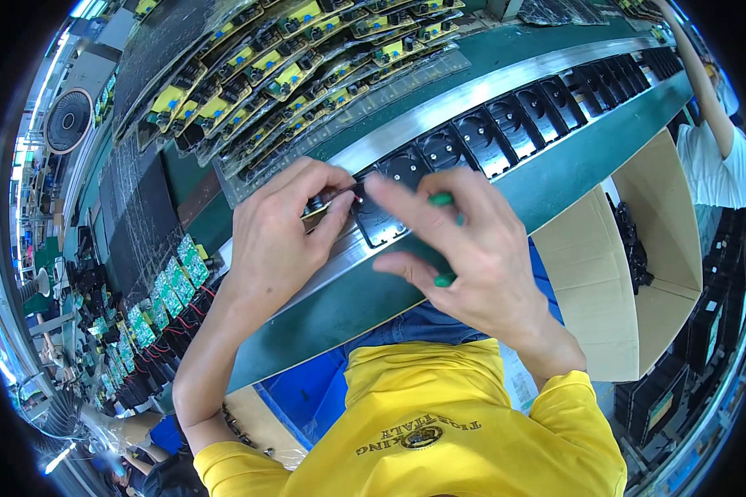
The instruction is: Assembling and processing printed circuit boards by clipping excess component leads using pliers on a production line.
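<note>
My left hand [278, 236] pinches a small circuit board [317, 205] with dark parts on it, over the near end of a row of black plastic housings. My right hand [481, 248] is just to its right. Its index finger and thumb are stretched toward the board, the index tip blurred. Green grips [442, 199] of a hand tool show between its curled fingers and palm; the rest of that tool is hidden. Beneath both hands lies an open black housing [380, 225] with small round metal spots. A thin wire appears near my left fingertips.
The housings [506, 124] run along a metal rail [439, 103] to the far right. Stacked yellow-and-black circuit boards [290, 70] lie beyond it. Green boards with red wires [170, 286] stand at left. A cardboard box [593, 273] holding black parts is at right, near another person's arm [700, 74].
</note>
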Tool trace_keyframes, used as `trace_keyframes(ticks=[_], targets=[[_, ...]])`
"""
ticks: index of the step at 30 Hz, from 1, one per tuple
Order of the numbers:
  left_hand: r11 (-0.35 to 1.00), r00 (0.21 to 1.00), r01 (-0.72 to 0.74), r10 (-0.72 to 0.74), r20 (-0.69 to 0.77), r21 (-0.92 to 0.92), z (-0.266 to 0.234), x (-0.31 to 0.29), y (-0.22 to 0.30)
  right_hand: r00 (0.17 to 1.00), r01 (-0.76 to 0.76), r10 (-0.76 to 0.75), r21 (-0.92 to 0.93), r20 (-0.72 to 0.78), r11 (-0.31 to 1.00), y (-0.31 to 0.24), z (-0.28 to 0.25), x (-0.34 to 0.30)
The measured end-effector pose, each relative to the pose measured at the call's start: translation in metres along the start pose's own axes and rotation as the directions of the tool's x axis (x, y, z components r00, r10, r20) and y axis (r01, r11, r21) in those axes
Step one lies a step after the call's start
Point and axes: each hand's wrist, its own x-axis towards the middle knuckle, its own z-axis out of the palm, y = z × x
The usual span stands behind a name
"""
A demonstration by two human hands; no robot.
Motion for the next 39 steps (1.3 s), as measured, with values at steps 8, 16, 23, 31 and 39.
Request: trace_keyframes(ticks=[8,16,23,31,39], targets=[[0.920,0.927,-0.369,0.354,0.125,0.132,-0.017,0.011,-0.019,0.956,-0.044,0.277,0.888,-0.095,0.458,-0.005,0.010,0.071],[0.778,0.851,-0.516,0.515,0.106,0.360,-0.010,0.012,-0.031,0.891,-0.062,0.454,0.997,0.032,0.050,0.007,0.058,0.087],[0.786,0.847,-0.518,0.526,0.074,0.337,-0.005,0.012,-0.037,0.888,-0.099,0.456,0.993,0.057,0.069,0.005,0.067,0.086],[0.814,0.875,-0.468,0.481,0.054,0.343,-0.004,0.009,-0.025,0.902,-0.162,0.425,0.970,0.070,0.184,0.002,0.065,0.084],[0.902,0.947,-0.315,0.319,0.034,0.295,-0.008,-0.006,-0.005,0.976,0.038,0.106,0.626,-0.192,0.779,-0.009,-0.021,0.044]])
